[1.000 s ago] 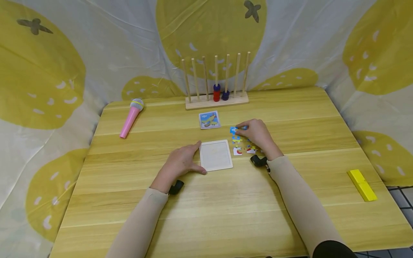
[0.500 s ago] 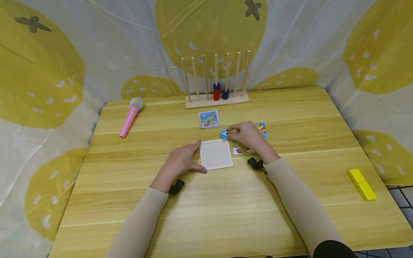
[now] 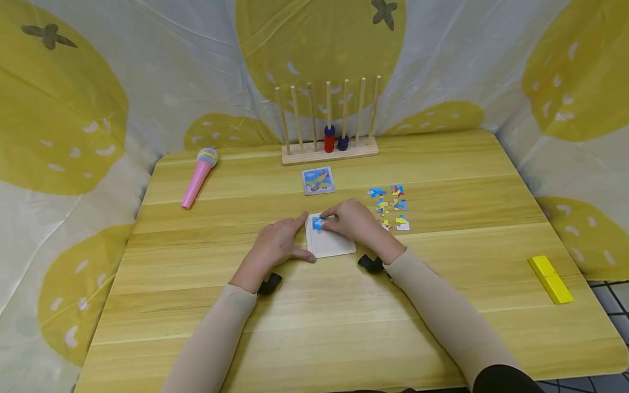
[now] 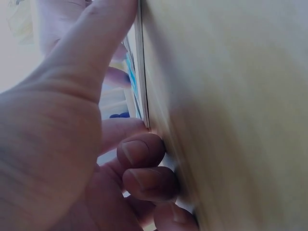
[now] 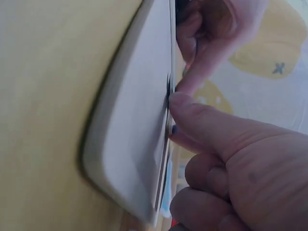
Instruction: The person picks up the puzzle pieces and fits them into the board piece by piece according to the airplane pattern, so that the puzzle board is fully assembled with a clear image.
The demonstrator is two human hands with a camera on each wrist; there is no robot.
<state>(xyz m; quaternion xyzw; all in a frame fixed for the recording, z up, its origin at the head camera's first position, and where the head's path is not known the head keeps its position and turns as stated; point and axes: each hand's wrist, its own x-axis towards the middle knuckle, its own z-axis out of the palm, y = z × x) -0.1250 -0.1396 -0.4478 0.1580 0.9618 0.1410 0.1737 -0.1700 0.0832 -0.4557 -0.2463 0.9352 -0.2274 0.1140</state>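
Note:
A square white puzzle tray [image 3: 332, 246] lies in the middle of the table. My left hand [image 3: 276, 243] holds it from the left, index fingertip at the upper corner and thumb at the lower one. In the left wrist view its other fingers curl beside the tray's edge [image 4: 143, 72]. Over the upper part of the tray, my right hand [image 3: 356, 222] pinches a blue jigsaw piece [image 3: 317, 224] between thumb and fingers. The right wrist view shows that thumb [image 5: 185, 103] low at the tray surface. Several more jigsaw pieces [image 3: 399, 204] lie to the right, some partly hidden by the right hand.
Behind the tray lies an airplane picture card [image 3: 318, 180]. Farther back stands a wooden peg rack [image 3: 304, 157] with red and dark blue rings. A pink toy microphone [image 3: 198, 183] rests at back left, and yellow blocks [image 3: 551, 279] lie near the right edge.
My right hand has carried the blue jigsaw piece left from the loose pieces onto the tray's upper left area. The left hand has stayed at the tray's left side.

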